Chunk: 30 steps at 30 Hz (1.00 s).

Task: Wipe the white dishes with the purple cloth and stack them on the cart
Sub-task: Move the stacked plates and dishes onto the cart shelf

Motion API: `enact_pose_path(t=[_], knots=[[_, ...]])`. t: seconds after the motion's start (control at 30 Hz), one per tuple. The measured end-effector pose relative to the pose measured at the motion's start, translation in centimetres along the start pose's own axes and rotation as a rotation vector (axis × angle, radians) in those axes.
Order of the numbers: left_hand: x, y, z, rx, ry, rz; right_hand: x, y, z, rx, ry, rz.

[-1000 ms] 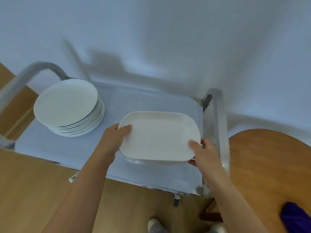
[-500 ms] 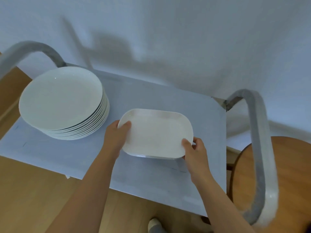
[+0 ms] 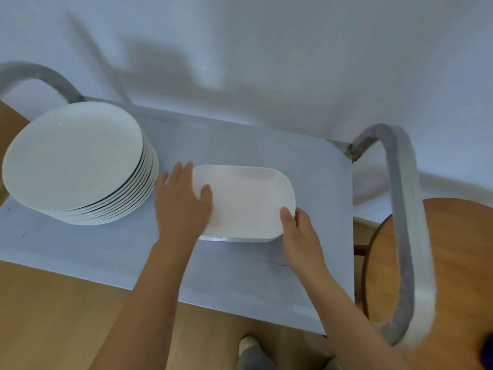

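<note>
A pale wall (image 3: 293, 62) stands behind the cart (image 3: 106, 249), and the floor (image 3: 53, 316) under it is light wood. On the grey top of the cart, a small pile of oblong white dishes (image 3: 248, 201) sits right of the middle. The left hand (image 3: 181, 206) lies on the left end of the pile with its fingers straight and spread, the thumb resting on the top dish. The right hand (image 3: 301, 233) grips the near right corner, its thumb on the rim and the fingers curled under the edge. How many oblong dishes are in the pile I cannot tell. Just left of the hands stands one stack of round plates (image 3: 77, 161), about nine. The cart has two curved handles, one handle (image 3: 400, 222) at the right side. A round wooden table (image 3: 458, 263) is beside it.
</note>
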State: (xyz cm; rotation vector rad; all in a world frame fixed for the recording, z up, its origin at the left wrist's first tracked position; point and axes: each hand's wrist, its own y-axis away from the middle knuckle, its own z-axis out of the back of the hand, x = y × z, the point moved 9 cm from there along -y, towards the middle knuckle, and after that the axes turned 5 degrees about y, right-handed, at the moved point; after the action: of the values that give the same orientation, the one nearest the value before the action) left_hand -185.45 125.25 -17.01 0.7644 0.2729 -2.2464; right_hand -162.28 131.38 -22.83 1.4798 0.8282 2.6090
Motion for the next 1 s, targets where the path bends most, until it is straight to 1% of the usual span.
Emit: enact_pose_path(t=[0.07, 0.17, 0.27, 0.37, 0.43, 0.47, 0.57, 0.7, 0.77, 0.83, 1.0], knots=[[-4.4, 2.3, 0.1, -0.003, 0.070, -0.131, 0.0, 2.0, 0.6, 0.040, 0.045, 0.012], [-10.8, 6.8, -0.9, 0.076, 0.198, -0.261, -0.4, 5.3, 3.3, 0.060, 0.055, 0.056], [-17.2, 11.5, -3.0, 0.188, 0.270, -0.416, -0.7, 8.9, 8.0, 0.034, 0.127, 0.189], [-22.8, 15.8, -5.8, 0.302, 0.307, -0.551, -0.2, 12.7, 13.4, -0.072, 0.121, 0.402], [-25.8, 18.1, -8.0, 0.352, 0.314, -0.618, -1.1, 14.7, 17.1, -0.168, 0.108, 0.494], [-27.2, 19.3, -9.2, 0.376, 0.309, -0.642, -2.2, 15.4, 19.1, -0.208, 0.088, 0.490], [-30.4, 22.8, -13.8, 0.487, 0.250, -0.689, -7.0, 16.0, 24.9, -0.309, 0.070, 0.376], [-33.5, 28.9, -22.4, 0.674, 0.089, -0.746, -15.7, 16.0, 32.2, -0.470, 0.277, 0.252], [-34.4, 32.1, -26.8, 0.780, 0.013, -0.752, -20.7, 15.6, 34.8, -0.489, 0.347, 0.140], [-34.6, 35.0, -31.1, 0.881, -0.072, -0.728, -24.9, 15.2, 36.6, -0.478, 0.376, 0.075], [-33.6, 40.1, -39.9, 0.998, -0.266, -0.687, -33.2, 14.1, 39.4, -0.459, 0.357, -0.054]])
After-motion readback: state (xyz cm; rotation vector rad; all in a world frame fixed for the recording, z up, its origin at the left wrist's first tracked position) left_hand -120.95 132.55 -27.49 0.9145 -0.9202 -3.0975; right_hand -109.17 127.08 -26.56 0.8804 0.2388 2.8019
